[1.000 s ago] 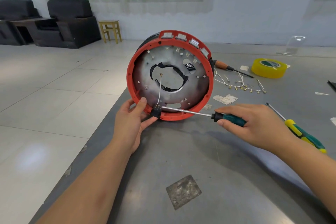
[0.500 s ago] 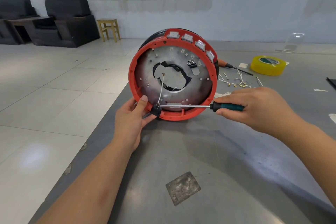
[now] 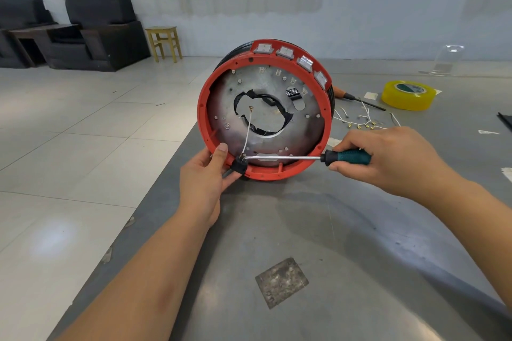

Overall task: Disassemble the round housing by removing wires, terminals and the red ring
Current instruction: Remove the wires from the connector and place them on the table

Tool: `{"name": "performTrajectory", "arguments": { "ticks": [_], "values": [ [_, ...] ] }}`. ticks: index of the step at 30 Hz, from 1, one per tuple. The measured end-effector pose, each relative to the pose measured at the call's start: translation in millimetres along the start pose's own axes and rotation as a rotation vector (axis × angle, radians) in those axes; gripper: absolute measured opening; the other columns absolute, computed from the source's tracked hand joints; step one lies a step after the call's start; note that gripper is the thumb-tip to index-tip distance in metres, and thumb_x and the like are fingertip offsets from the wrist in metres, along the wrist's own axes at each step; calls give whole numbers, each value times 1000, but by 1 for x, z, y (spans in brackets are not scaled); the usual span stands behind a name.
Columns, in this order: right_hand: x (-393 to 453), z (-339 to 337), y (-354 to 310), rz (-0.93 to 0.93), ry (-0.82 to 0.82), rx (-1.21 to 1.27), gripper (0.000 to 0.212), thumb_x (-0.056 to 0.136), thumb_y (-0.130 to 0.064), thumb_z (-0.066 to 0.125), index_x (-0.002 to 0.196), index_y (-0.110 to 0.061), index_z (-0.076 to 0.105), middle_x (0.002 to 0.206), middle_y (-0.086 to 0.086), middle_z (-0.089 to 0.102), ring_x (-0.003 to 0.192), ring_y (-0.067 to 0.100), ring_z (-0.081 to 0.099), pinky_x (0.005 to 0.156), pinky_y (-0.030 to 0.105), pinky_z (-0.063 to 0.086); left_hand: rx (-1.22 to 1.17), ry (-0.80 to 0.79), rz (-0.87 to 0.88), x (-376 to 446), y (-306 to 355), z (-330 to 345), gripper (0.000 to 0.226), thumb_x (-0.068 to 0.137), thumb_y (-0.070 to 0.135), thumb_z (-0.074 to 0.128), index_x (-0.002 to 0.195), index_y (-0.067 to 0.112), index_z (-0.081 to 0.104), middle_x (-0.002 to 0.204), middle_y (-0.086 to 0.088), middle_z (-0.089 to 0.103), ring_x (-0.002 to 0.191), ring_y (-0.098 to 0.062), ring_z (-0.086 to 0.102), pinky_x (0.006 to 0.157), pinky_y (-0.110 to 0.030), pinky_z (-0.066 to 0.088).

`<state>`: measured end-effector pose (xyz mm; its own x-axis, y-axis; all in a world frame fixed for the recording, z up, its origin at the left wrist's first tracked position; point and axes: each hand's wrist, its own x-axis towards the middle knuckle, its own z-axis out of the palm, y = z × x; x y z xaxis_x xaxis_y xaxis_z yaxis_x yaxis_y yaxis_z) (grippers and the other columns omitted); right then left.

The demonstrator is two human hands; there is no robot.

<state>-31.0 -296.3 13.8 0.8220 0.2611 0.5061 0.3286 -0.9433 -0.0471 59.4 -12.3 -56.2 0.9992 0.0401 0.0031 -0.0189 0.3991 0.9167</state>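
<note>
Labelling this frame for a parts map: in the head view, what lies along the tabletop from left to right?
left hand → red ring → screwdriver → right hand

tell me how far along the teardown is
Done: loose wires with terminals lie on the table. In hand: left hand steadies the housing, right hand works a screwdriver at the black fitting. Left: one white wire, the red ring.
</note>
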Motion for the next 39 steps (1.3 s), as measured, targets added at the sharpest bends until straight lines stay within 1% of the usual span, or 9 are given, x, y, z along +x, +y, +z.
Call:
{"name": "performTrajectory", "arguments": {
  "ticks": [5, 9, 11, 17, 22, 28, 32, 36, 39],
  "values": [
    [-6, 8, 1, 21, 41, 15, 31, 81, -53, 67, 93, -25, 73, 67, -5, 68, 54, 22, 54, 50, 31, 46, -11, 30, -2, 0, 1, 3, 23, 106, 18, 59, 119, 6, 73, 113, -17, 77, 107, -30, 74, 76, -32, 64],
    [-11, 17, -4, 65, 41, 61, 31, 82, -51, 68, 93, -23, 74, 75, -3, 72, 57, 16, 46, 52, 33, 47, -28, 58, -6, 0, 1, 2, 23, 106, 18, 59, 121, 6, 73, 114, -16, 77, 106, -30, 75, 75, -32, 64],
    [-13, 20, -7, 91, 43, 77, 28, 82, -49, 70, 93, -23, 73, 78, -4, 73, 60, 15, 46, 53, 30, 42, -31, 75, -12, 0, 1, 1, 22, 106, 19, 60, 119, 7, 73, 116, -18, 76, 106, -31, 75, 75, -31, 64],
    [-17, 25, -14, 163, -34, 111, 29, 85, -48, 71, 102, -24, 74, 84, -4, 74, 72, 24, 64, 64, 40, 54, -44, 126, -34, 0, 2, 0, 16, 105, 21, 62, 108, 13, 75, 103, -10, 75, 101, -29, 75, 71, -29, 63],
    [-15, 25, -14, 187, -89, 101, 32, 87, -52, 67, 106, -27, 72, 88, -6, 74, 77, 22, 64, 68, 41, 54, -47, 132, -36, -1, 2, -1, 15, 105, 21, 62, 104, 16, 76, 102, -8, 77, 103, -30, 76, 70, -28, 63],
    [-16, 25, -11, 174, -87, 131, 34, 86, -55, 63, 107, -29, 72, 89, -8, 74, 79, 21, 65, 68, 42, 55, -53, 126, -27, -1, 3, 0, 16, 105, 20, 62, 114, 15, 74, 109, -9, 79, 102, -29, 77, 73, -29, 64],
    [-20, 33, -3, 193, -55, 222, 35, 85, -57, 61, 108, -32, 71, 88, -17, 69, 78, 10, 63, 67, 37, 55, -56, 133, -17, 0, 3, -1, 18, 104, 20, 64, 120, 14, 70, 116, -11, 77, 100, -28, 77, 72, -29, 63],
    [-26, 40, 6, 231, -39, 402, 23, 83, -61, 61, 103, -48, 62, 91, -19, 71, 87, 3, 66, 73, 19, 51, -60, 144, -30, 2, 3, -3, 34, 101, 21, 68, 133, 12, 61, 120, -12, 75, 100, -30, 77, 70, -29, 63],
    [-31, 42, 14, 222, -45, 515, 28, 81, -58, 65, 105, -43, 67, 96, -24, 72, 92, 1, 67, 76, 10, 48, -68, 135, -47, 3, 5, -4, 39, 99, 19, 71, 135, 14, 57, 119, -15, 74, 106, -37, 74, 71, -31, 63]
  ]
}}
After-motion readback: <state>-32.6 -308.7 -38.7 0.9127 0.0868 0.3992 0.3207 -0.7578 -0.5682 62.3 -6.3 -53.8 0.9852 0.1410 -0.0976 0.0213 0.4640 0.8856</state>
